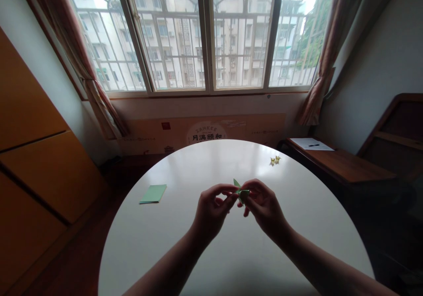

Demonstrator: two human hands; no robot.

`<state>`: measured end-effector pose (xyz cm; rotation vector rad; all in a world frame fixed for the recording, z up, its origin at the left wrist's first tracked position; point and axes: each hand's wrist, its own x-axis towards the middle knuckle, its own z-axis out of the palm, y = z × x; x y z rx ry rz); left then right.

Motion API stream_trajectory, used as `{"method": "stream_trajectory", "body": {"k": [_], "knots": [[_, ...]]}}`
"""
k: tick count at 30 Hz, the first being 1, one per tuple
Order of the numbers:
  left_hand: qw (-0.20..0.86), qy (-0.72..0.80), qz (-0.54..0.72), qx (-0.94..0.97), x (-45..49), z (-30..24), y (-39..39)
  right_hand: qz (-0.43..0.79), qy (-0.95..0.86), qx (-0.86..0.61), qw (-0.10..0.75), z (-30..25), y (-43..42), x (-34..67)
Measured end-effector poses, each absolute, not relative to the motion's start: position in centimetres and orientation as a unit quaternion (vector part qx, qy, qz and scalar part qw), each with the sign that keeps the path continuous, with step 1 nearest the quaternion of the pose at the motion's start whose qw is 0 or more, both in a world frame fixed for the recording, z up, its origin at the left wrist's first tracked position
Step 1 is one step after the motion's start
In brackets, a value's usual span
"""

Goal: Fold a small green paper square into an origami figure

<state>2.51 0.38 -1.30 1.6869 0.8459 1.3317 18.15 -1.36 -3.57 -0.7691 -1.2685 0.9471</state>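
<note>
A small piece of folded green paper is held up over the white round table, one pointed tip of it sticking upward. My left hand pinches its left side between thumb and fingers. From the other side, my right hand grips it with thumb and forefinger, the lower fingers curled beneath. The fingers cover much of the paper, so its full shape cannot be made out. To the left on the tabletop lies a stack of green square paper.
Two small yellowish folded figures stand near the table's far right edge. Beyond it, a wooden side table bears a white sheet with a pen. A barred window with tied curtains lies ahead; a wooden cabinet stands left.
</note>
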Motion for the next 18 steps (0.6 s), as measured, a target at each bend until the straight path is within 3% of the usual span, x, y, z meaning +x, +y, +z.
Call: {"method": "stream_trajectory", "body": {"k": [18], "knots": [[0.336, 0.305, 0.501, 0.737, 2.04, -1.0, 0.47, 0.43, -0.527, -0.345, 0.646, -4.01, -0.89, 18.24]]}}
